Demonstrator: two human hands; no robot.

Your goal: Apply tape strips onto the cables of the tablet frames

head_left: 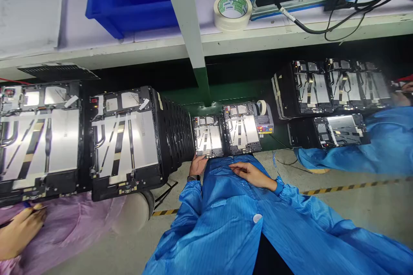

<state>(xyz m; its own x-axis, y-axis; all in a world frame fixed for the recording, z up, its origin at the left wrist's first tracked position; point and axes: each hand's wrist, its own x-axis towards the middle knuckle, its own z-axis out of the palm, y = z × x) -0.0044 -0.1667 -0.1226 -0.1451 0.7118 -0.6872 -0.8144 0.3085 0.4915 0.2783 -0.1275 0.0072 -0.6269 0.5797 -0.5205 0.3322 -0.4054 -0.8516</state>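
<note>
Two opened tablet-like devices lie side by side in black trays before me: a left device (208, 137) and a right device (241, 131). Each shows silver panels crossed by dark strips. My left hand (198, 165), with a dark band on its wrist, grips the near left corner of the left device's tray; some of its fingers are hidden beneath the edge. Over my blue-coated lap rests my right hand (250, 175), its fingers stretched out and holding nothing, just short of the right device.
Stacked black trays (176, 133) stand left, with larger-looking devices (125, 137) on top. More devices (311, 88) sit right, beside a co-worker's blue sleeve (342, 159). A co-worker's hand (22, 230) is at lower left. Above are a shelf edge, blue bin (138, 13) and tape roll (232, 21).
</note>
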